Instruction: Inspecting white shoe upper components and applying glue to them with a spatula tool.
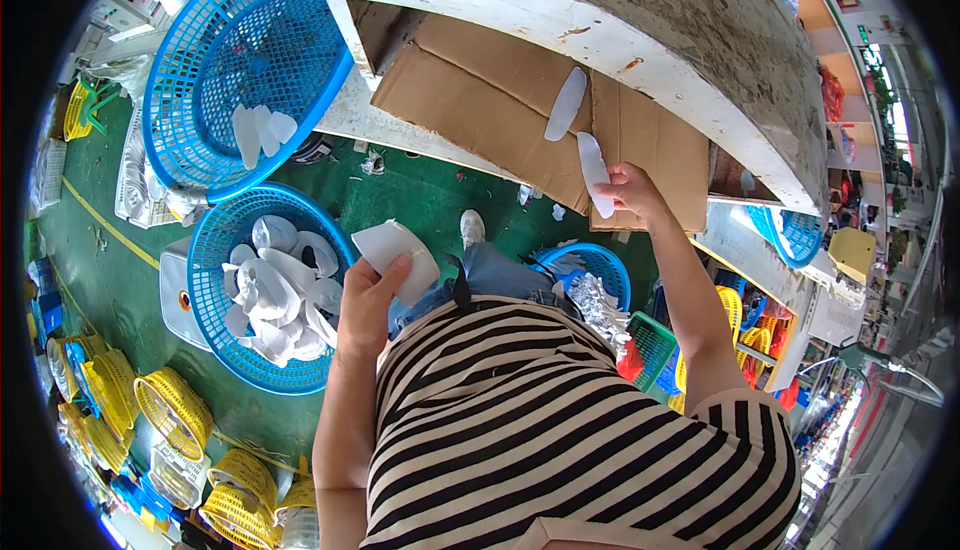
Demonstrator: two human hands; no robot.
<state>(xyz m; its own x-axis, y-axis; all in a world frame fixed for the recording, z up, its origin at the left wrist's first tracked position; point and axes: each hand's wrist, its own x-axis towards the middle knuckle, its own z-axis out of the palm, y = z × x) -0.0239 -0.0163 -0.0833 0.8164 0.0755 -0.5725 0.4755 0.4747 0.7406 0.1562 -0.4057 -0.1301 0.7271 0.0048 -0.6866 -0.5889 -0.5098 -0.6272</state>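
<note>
My right hand (pixel 637 196) reaches over a brown cardboard sheet (pixel 480 100). Its thumb and fingers pinch the near end of a slim white insole (pixel 591 158). Just beyond lies a second white insole (pixel 567 104), flat on the cardboard. In front of my body, my left hand (pixel 371 295) is closed on a curved white piece (pixel 400 253), thumb on top; whether it is one piece or a stack I cannot tell. To the left of that hand, a round blue basket (pixel 203 335) holds a heap of white curved pieces.
A larger blue basket (pixel 160 70) with several white insoles (pixel 262 134) stands at the upper left. A worn white shelf edge (pixel 600 35) overhangs the cardboard. Yellow baskets (pixel 172 410) stand at lower left on the green floor (pixel 120 280); another blue basket (pixel 610 265) sits near my legs.
</note>
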